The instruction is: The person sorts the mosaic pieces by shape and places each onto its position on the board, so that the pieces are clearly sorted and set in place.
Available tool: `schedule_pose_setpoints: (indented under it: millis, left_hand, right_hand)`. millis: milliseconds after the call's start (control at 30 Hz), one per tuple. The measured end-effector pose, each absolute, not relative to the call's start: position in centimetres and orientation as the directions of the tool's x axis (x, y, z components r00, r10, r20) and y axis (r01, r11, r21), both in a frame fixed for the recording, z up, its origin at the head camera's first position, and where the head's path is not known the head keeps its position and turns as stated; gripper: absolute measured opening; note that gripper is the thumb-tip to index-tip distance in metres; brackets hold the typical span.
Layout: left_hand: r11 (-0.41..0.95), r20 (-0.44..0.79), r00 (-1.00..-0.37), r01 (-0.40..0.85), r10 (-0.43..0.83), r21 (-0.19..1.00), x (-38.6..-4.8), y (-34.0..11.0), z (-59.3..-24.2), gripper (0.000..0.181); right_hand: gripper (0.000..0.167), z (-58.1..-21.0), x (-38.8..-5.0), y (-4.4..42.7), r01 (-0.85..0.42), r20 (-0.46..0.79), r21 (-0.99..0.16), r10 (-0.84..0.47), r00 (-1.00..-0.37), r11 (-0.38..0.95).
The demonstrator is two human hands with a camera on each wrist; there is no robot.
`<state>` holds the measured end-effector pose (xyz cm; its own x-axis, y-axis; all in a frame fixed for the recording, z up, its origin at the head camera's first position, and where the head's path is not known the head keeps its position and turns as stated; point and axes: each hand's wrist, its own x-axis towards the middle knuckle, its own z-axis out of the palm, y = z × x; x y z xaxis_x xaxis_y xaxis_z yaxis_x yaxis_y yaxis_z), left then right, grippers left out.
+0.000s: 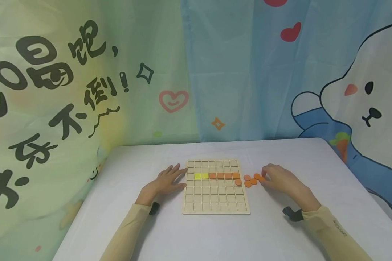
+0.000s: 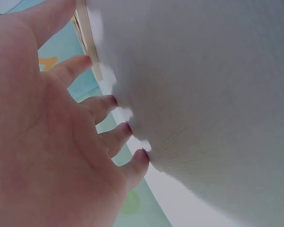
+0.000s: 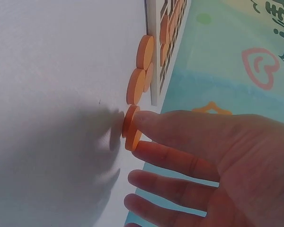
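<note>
A pale wooden grid board (image 1: 215, 207) lies on the white table. One row holds two yellow squares (image 1: 201, 176) and several orange squares (image 1: 224, 175). An orange disc (image 1: 238, 182) rests on the board near its right edge. My left hand (image 1: 164, 181) has its fingers spread, with thumb and index finger touching the board's left edge; the left wrist view shows its palm (image 2: 52, 142). Right of the board, my right hand (image 1: 282, 179) pinches an orange disc (image 3: 133, 138) between thumb and index finger. Several loose orange discs (image 1: 254, 181) lie between that hand and the board.
The white table (image 1: 143, 159) ends at a printed curtain (image 1: 222, 72) behind it. Each wrist carries a small black device, such as the one at the right cuff (image 1: 293, 214).
</note>
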<state>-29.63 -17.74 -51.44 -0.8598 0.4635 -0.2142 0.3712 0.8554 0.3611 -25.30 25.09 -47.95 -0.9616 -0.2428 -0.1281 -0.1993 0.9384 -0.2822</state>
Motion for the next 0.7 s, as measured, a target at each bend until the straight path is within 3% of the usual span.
schedule_pose_setpoints:
  millis: [700]
  left_hand:
    - [0.85,-0.208,-0.858,0.376,0.47,0.37,-29.69,-17.85,-51.49,0.066]
  right_hand:
    - [0.013,-47.62,-25.39,24.32,-0.274,-0.079,-0.283,-0.307,-0.948,0.919]
